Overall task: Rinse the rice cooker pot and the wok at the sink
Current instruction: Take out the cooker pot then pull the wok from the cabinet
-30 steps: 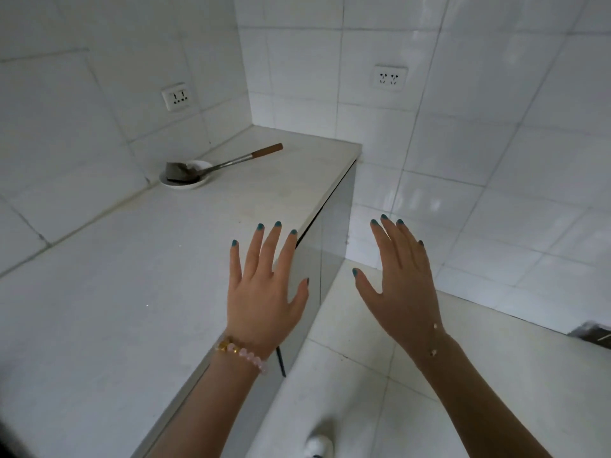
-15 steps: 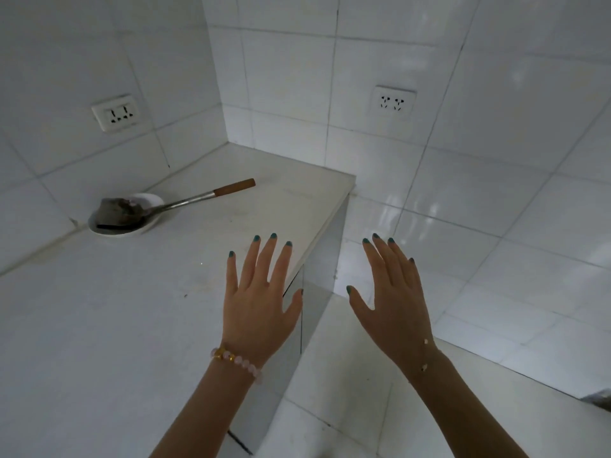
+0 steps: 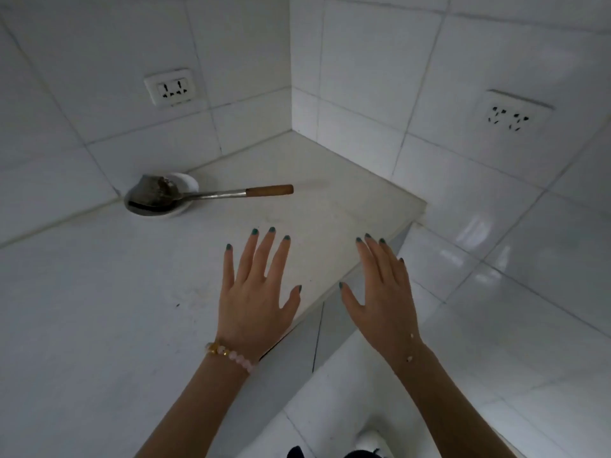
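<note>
No rice cooker pot, wok or sink is in view. My left hand (image 3: 256,292) is held out flat over the white counter (image 3: 99,309), fingers straight and spread, holding nothing; a bead bracelet sits on its wrist. My right hand (image 3: 380,289) is held out beside it, past the counter's front edge and over the floor, fingers straight, also holding nothing.
A metal spatula (image 3: 211,195) with a wooden handle lies with its blade in a small white dish (image 3: 185,185) at the back of the counter, near the tiled wall. Two wall sockets (image 3: 172,87), (image 3: 510,115) flank the corner. White tiled floor (image 3: 496,325) lies to the right.
The view has swung left and closer to the counter, so the dish and spatula now sit nearer the middle. Both hands stay flat and held out in front.
</note>
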Demonstrator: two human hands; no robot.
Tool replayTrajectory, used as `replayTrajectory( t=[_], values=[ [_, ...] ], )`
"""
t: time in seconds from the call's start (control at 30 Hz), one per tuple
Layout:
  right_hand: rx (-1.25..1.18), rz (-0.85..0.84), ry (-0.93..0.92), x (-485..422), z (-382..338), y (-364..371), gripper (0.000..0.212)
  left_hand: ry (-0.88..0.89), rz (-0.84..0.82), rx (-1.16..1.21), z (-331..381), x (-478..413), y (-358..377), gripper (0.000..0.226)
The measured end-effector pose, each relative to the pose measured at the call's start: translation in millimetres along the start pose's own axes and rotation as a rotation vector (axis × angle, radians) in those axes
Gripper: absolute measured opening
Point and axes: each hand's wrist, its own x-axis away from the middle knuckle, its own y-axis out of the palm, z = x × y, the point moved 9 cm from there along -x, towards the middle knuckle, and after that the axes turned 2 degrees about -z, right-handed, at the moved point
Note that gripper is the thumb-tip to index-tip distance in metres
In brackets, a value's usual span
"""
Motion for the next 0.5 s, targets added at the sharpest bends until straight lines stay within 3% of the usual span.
replayTrajectory(
  t=[0.17,0.3,0.4,0.5],
  values=[
    [-0.111,-0.143,-0.193,-35.2,34.3,36.6,0.065,-0.213,-0.070,-0.083,24.8,-15.9,29.2,0.064],
    [-0.402,-0.268,-0.203,-40.9,72.0,61.2,0.058,-0.387,-0.109,-0.114,46.4,-19.5,42.5,0.064],
    [-0.653,-0.294,-0.080,-35.6,108.4,76.6,0.036,-0.483,-0.119,-0.137,61.6,-19.4,46.1,0.064],
    [-0.967,-0.503,0.363,-24.5,147.4,123.5,0.022,-0.550,-0.121,-0.176,71.7,-17.6,44.6,0.064]
  ],
)
